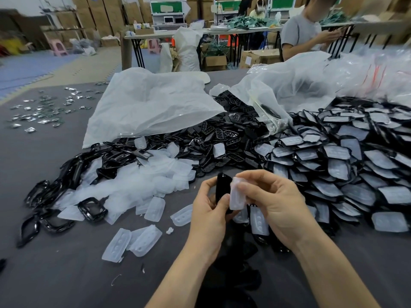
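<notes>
My left hand [208,210] grips a glossy black plastic shell [221,187] upright above the grey table [55,274]. My right hand [273,203] pinches a translucent white silicone pad [237,196] and holds it against the shell's right side. Both hands meet low in the middle of the view. A heap of loose white pads [142,183] lies to the left of my hands, with black frames [92,208] scattered around it. A large stack of black shells fitted with white pads [347,165] spreads on the right.
Two clear plastic bags [151,103] lie behind the piles, one spilling small black button inserts [224,132]. Small shiny metal parts [42,112] are strewn at the far left. A person in a grey shirt [300,32] sits beyond the table, with cardboard boxes and tables behind.
</notes>
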Demonstrator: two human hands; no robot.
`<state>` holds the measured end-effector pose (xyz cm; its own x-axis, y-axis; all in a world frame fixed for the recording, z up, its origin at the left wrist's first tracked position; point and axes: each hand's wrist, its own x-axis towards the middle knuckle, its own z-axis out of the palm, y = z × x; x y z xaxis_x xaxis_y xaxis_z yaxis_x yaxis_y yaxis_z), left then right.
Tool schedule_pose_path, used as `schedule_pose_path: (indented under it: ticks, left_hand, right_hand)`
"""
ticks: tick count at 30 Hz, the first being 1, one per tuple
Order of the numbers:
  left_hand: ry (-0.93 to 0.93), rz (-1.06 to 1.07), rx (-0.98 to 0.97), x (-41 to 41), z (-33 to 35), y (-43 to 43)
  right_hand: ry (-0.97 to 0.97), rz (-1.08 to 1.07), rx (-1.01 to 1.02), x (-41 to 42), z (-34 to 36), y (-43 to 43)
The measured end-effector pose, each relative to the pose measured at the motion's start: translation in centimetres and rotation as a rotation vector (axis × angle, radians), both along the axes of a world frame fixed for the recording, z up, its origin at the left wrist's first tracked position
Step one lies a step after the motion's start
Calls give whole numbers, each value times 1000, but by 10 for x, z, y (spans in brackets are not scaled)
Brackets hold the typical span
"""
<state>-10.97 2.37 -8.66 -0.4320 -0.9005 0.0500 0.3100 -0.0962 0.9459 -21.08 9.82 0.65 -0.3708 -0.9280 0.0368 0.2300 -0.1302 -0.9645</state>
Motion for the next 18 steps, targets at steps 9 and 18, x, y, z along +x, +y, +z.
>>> schedule_pose_path:
  ticks: [9, 18]
  left_hand:
    - [-54, -49, -90, 0, 12, 10]
    - [25, -97, -89, -1, 10, 14]
  right_hand:
    - [550, -186, 72, 2, -8, -2]
    - [686, -319, 60, 1, -12, -3]
